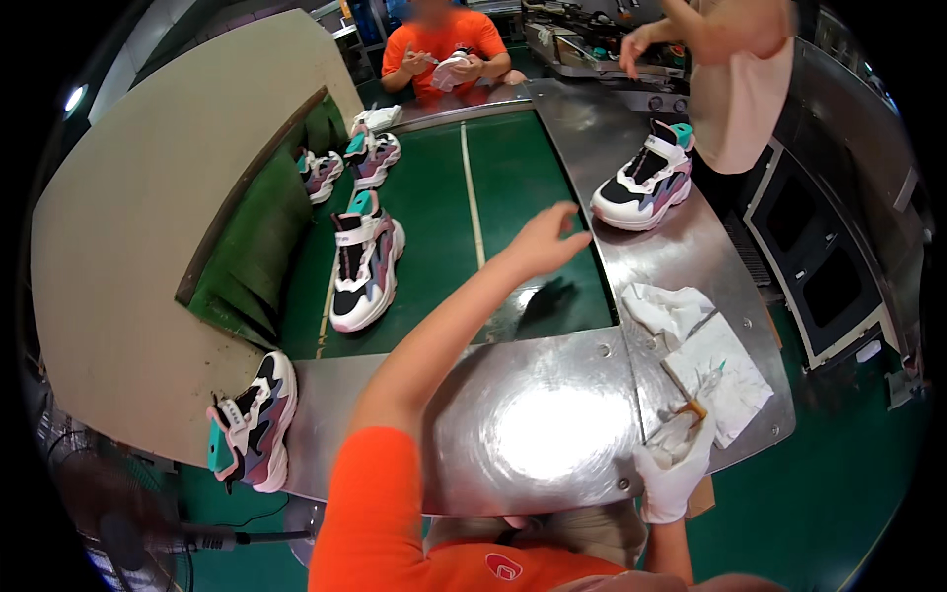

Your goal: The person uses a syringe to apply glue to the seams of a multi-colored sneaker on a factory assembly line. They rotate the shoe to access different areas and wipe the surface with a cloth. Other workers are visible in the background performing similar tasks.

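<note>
My bare left hand (550, 240) reaches across the green belt, thumb and fingers apart, holding nothing. Just beyond its fingertips a white, black and purple sneaker (641, 187) with a teal insert stands on the metal rim, apart from the hand. At the lower right, my right hand (676, 474) wears a white glove and is closed around a small tool with an amber part (693, 407); its exact kind is unclear. That tool's tip lies over a white cloth (727, 365) spread on the metal. Greyish material by the gloved fingers is hard to make out.
Matching sneakers stand on the belt (523, 178), one (365, 266) nearest, and another (258, 424) lies on the near-left metal corner. A beige hood (187, 178) with green flaps rises at left. Across the belt a person (444, 49) holds a shoe; another person (740, 89) stands at right.
</note>
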Motion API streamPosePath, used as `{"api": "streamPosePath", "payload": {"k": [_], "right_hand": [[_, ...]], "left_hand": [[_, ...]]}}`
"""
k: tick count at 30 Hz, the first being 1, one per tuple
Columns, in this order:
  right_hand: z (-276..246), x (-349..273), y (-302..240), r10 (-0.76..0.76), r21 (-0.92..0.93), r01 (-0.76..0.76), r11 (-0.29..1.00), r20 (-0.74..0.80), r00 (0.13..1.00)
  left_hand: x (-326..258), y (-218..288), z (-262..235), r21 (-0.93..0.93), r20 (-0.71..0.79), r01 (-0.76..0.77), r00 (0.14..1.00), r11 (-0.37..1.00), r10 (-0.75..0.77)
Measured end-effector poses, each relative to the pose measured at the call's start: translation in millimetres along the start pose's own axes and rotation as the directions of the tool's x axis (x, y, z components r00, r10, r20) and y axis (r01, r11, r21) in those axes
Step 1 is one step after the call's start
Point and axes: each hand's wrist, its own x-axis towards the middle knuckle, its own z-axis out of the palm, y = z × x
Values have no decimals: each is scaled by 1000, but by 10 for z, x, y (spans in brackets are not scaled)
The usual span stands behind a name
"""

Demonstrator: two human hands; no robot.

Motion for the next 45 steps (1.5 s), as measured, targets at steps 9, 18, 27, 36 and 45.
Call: {"api": "streamPosePath", "payload": {"k": [9, 18, 27, 36, 45], "right_hand": [[-80, -26, 76, 37, -122, -32, 992, 37, 999], [-14, -8, 41, 112, -9, -113, 994, -35, 993], [52, -33, -37, 79, 20, -77, 997, -57, 995], [10, 1, 109, 110, 54, -108, 993, -39, 993], [-3, -30, 108, 148, 18, -148, 989, 5, 989]], "left_hand": [[1805, 318, 781, 171, -54, 153, 988, 973, -146], [94, 543, 173, 360, -45, -24, 998, 933, 43], [-2918, 832, -812, 444, -381, 253, 922, 859, -75], [-3739, 1267, -25, 116, -295, 268, 929, 956, -225], [-2945, 1414, -939, 540, -244, -340, 813, 770, 529]]}}
